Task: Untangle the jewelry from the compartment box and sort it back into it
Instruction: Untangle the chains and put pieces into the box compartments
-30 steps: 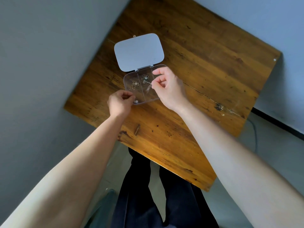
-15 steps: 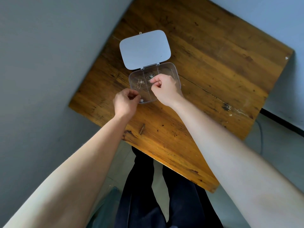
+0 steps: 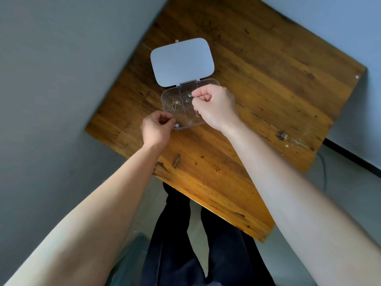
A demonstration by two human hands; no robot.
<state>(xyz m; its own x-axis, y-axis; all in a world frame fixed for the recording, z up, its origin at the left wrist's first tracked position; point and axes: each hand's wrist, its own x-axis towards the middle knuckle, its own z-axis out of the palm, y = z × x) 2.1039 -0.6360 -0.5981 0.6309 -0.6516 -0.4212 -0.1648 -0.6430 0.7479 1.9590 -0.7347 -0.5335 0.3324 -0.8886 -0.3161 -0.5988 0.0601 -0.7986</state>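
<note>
A clear compartment box (image 3: 169,95) lies open on the wooden table (image 3: 257,83), its lid (image 3: 182,62) folded back. One coiled gold chain (image 3: 175,104) rests in the far left compartment, and another piece with a pale stone (image 3: 188,97) sits in the middle one. My right hand (image 3: 215,107) hovers over the box with fingers pinched on a thin chain (image 3: 197,114) that dangles from it. My left hand (image 3: 157,129) is curled at the box's near left corner, pinching a small piece; a pale bead (image 3: 176,126) shows beside its fingertips.
The table stands against grey walls on the left and at the back. A dark knot (image 3: 281,135) marks the wood at the right. My legs in dark trousers (image 3: 185,244) show below the table's near edge.
My right hand has closed into a tighter pinch and shifted slightly toward the box's middle. The left hand stays at the box's near corner. The camera view has shifted a little.
</note>
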